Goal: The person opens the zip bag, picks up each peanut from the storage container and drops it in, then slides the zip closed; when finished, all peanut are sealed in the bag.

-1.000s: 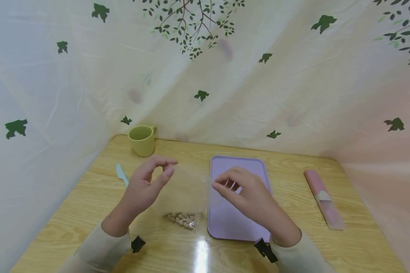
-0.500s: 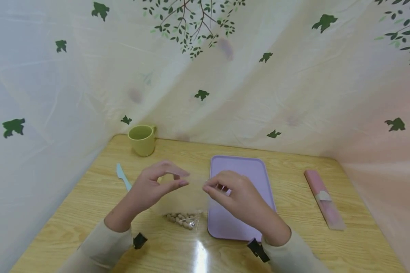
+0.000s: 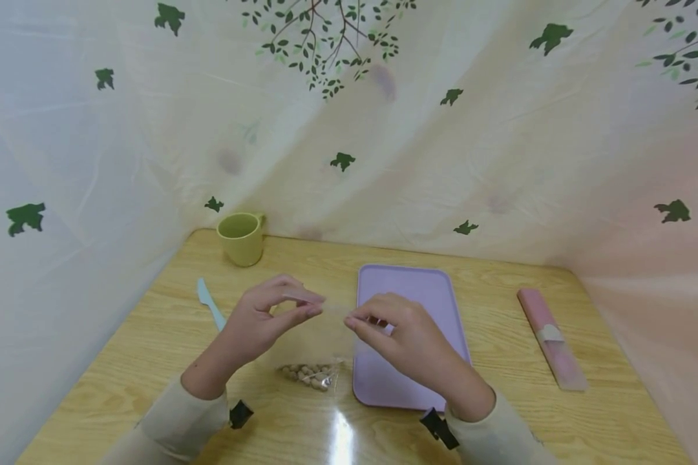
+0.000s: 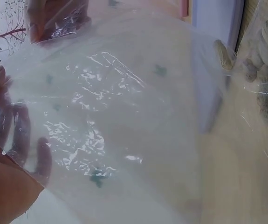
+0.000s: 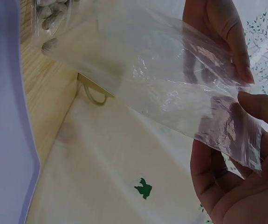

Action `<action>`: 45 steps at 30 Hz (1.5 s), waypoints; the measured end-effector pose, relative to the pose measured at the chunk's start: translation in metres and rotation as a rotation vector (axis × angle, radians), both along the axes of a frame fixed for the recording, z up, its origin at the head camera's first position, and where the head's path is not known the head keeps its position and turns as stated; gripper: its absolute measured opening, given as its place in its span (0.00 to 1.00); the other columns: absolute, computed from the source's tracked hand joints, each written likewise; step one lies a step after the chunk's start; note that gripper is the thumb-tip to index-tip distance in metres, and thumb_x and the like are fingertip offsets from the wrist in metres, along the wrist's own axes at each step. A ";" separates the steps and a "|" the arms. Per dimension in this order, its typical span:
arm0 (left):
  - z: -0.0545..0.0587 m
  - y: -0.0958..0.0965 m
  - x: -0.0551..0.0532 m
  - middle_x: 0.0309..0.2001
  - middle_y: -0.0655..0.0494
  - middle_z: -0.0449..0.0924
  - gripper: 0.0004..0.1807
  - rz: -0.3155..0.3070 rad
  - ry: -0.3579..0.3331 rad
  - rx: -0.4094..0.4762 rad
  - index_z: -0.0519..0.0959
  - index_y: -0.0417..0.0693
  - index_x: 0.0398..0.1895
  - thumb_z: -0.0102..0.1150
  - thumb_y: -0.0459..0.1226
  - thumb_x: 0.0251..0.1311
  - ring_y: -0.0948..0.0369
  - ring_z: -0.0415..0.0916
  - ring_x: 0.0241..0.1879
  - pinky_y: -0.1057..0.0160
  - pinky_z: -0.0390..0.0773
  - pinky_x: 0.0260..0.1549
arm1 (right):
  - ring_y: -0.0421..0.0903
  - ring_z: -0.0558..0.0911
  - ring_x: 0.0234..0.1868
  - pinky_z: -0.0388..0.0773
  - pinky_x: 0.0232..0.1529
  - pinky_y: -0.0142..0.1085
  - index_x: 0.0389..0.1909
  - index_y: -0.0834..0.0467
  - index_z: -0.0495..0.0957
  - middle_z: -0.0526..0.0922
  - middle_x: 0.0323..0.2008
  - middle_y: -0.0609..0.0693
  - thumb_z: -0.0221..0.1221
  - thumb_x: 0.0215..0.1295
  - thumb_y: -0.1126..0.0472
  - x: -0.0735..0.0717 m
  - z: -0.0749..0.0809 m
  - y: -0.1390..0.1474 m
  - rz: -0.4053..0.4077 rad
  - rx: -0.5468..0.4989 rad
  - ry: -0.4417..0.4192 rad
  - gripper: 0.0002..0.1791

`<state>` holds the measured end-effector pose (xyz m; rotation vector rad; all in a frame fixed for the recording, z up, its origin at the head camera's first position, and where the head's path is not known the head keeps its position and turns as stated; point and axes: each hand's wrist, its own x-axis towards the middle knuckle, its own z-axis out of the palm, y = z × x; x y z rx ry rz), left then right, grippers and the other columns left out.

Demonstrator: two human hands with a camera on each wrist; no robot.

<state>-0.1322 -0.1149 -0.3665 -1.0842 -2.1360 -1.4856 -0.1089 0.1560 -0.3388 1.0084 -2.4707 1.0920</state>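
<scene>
A clear plastic bag (image 3: 311, 339) hangs between my two hands, with several peanuts (image 3: 308, 374) gathered at its bottom near the tabletop. My left hand (image 3: 262, 315) pinches the top edge of the bag between thumb and fingers. Across from it, my right hand (image 3: 404, 329) pinches the other side of that edge, in front of the purple tray. The clear film (image 5: 161, 74) stretches between both hands in the right wrist view, creased near the right thumb. Unshelled peanuts (image 4: 266, 70) show at the right side of the left wrist view.
A purple tray (image 3: 407, 381) lies right of the bag. A green mug (image 3: 242, 242) stands at the back left, with a light blue knife (image 3: 208, 300) nearer. A pink case (image 3: 549, 342) lies at the right. Printed cloth (image 3: 384, 161) encloses the wooden table (image 3: 151, 361).
Both hands have come closer together: the left moved right and slightly down, the right a little left. The bag's top has slackened. During the last half second little has shifted.
</scene>
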 end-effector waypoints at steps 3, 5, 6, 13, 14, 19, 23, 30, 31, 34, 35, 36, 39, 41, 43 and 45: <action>0.000 0.000 0.000 0.43 0.56 0.87 0.15 -0.002 0.011 0.004 0.90 0.48 0.48 0.70 0.23 0.62 0.67 0.83 0.43 0.70 0.86 0.41 | 0.32 0.80 0.36 0.85 0.39 0.30 0.40 0.48 0.90 0.88 0.34 0.38 0.68 0.74 0.58 0.001 0.001 0.000 -0.007 0.006 -0.009 0.03; 0.000 0.001 0.000 0.44 0.55 0.88 0.15 -0.003 0.019 0.008 0.90 0.47 0.47 0.70 0.22 0.62 0.67 0.83 0.44 0.69 0.86 0.41 | 0.32 0.79 0.36 0.85 0.39 0.31 0.40 0.48 0.90 0.88 0.34 0.38 0.68 0.74 0.58 0.002 0.001 0.001 -0.011 0.008 -0.016 0.03; 0.000 0.001 0.000 0.44 0.55 0.88 0.14 -0.002 0.022 0.011 0.90 0.46 0.46 0.70 0.22 0.62 0.67 0.83 0.44 0.69 0.86 0.41 | 0.31 0.79 0.36 0.85 0.39 0.31 0.40 0.47 0.90 0.88 0.34 0.37 0.68 0.74 0.58 0.002 0.001 0.001 -0.013 0.009 -0.019 0.03; -0.002 0.002 0.001 0.44 0.54 0.89 0.14 -0.001 0.023 0.030 0.90 0.48 0.46 0.70 0.22 0.62 0.66 0.83 0.45 0.71 0.85 0.43 | 0.31 0.79 0.35 0.84 0.38 0.30 0.39 0.48 0.91 0.88 0.33 0.38 0.68 0.73 0.59 0.002 -0.001 0.001 -0.001 -0.013 -0.011 0.04; -0.002 0.002 0.001 0.44 0.54 0.89 0.14 0.000 0.025 0.031 0.90 0.48 0.46 0.70 0.22 0.62 0.66 0.83 0.45 0.71 0.85 0.43 | 0.31 0.79 0.35 0.84 0.38 0.29 0.39 0.48 0.91 0.88 0.33 0.38 0.68 0.73 0.59 0.002 -0.002 0.001 -0.001 -0.013 -0.010 0.04; -0.003 0.003 0.002 0.43 0.54 0.89 0.15 0.002 0.044 0.039 0.89 0.49 0.45 0.70 0.22 0.61 0.66 0.83 0.45 0.71 0.85 0.44 | 0.31 0.80 0.35 0.84 0.38 0.29 0.38 0.48 0.91 0.89 0.33 0.38 0.68 0.74 0.58 0.003 -0.003 0.001 0.003 -0.014 -0.016 0.04; -0.003 0.003 0.003 0.42 0.54 0.88 0.15 -0.008 0.053 0.048 0.89 0.48 0.44 0.70 0.20 0.61 0.65 0.82 0.45 0.70 0.85 0.45 | 0.32 0.81 0.36 0.86 0.37 0.32 0.38 0.49 0.91 0.89 0.34 0.39 0.69 0.73 0.59 0.003 -0.005 0.001 0.018 -0.019 0.000 0.04; -0.003 0.004 0.003 0.41 0.53 0.88 0.15 -0.018 0.059 0.061 0.89 0.48 0.42 0.70 0.20 0.61 0.64 0.82 0.47 0.69 0.84 0.52 | 0.32 0.79 0.36 0.84 0.36 0.32 0.36 0.48 0.89 0.87 0.33 0.39 0.69 0.72 0.61 0.004 -0.007 -0.001 0.042 -0.026 0.022 0.04; -0.003 0.004 0.003 0.41 0.53 0.88 0.15 -0.019 0.062 0.065 0.89 0.47 0.42 0.70 0.20 0.60 0.64 0.82 0.47 0.69 0.84 0.52 | 0.32 0.79 0.36 0.84 0.36 0.33 0.36 0.48 0.89 0.87 0.33 0.39 0.69 0.72 0.61 0.004 -0.007 -0.001 0.045 -0.028 0.018 0.05; -0.005 0.005 0.002 0.41 0.52 0.87 0.15 -0.011 0.071 0.069 0.88 0.46 0.42 0.70 0.19 0.60 0.64 0.82 0.47 0.70 0.84 0.51 | 0.31 0.79 0.35 0.84 0.35 0.31 0.36 0.49 0.89 0.87 0.32 0.40 0.68 0.73 0.60 0.004 -0.007 -0.001 0.043 -0.029 -0.012 0.05; -0.005 0.005 0.002 0.41 0.52 0.87 0.14 -0.008 0.074 0.067 0.88 0.46 0.42 0.70 0.20 0.60 0.64 0.82 0.47 0.70 0.84 0.50 | 0.31 0.79 0.35 0.84 0.35 0.30 0.36 0.49 0.90 0.87 0.33 0.40 0.68 0.73 0.60 0.003 -0.007 0.000 0.039 -0.028 -0.029 0.05; -0.006 0.005 0.001 0.41 0.52 0.87 0.14 -0.005 0.078 0.063 0.88 0.46 0.43 0.69 0.20 0.60 0.64 0.82 0.46 0.70 0.84 0.50 | 0.31 0.79 0.35 0.84 0.36 0.30 0.36 0.49 0.90 0.88 0.33 0.40 0.68 0.74 0.59 0.003 -0.007 0.000 0.033 -0.027 -0.047 0.05; -0.008 0.006 0.000 0.41 0.53 0.87 0.12 -0.004 0.099 0.048 0.87 0.47 0.44 0.69 0.23 0.64 0.65 0.82 0.44 0.70 0.84 0.48 | 0.31 0.80 0.35 0.84 0.36 0.28 0.39 0.49 0.91 0.89 0.34 0.40 0.68 0.74 0.56 0.003 -0.005 0.000 -0.005 -0.015 -0.092 0.04; -0.009 0.008 -0.001 0.40 0.55 0.87 0.07 -0.008 0.137 0.038 0.86 0.48 0.45 0.68 0.28 0.69 0.65 0.81 0.43 0.70 0.83 0.47 | 0.31 0.81 0.36 0.85 0.37 0.28 0.41 0.49 0.91 0.89 0.35 0.40 0.70 0.72 0.55 0.004 -0.003 -0.002 -0.026 -0.010 -0.098 0.04; -0.008 0.010 -0.001 0.39 0.57 0.86 0.03 -0.013 0.198 0.028 0.86 0.49 0.46 0.66 0.34 0.73 0.65 0.80 0.40 0.69 0.81 0.47 | 0.32 0.82 0.37 0.86 0.38 0.28 0.43 0.48 0.91 0.89 0.36 0.39 0.71 0.71 0.54 0.005 0.000 -0.003 -0.036 -0.008 -0.087 0.05; -0.007 0.013 -0.001 0.36 0.60 0.85 0.05 -0.010 0.268 0.014 0.86 0.49 0.46 0.64 0.38 0.76 0.66 0.78 0.39 0.68 0.79 0.47 | 0.32 0.82 0.38 0.86 0.38 0.29 0.44 0.47 0.91 0.89 0.36 0.38 0.71 0.71 0.54 0.006 0.004 -0.005 -0.031 -0.012 -0.065 0.05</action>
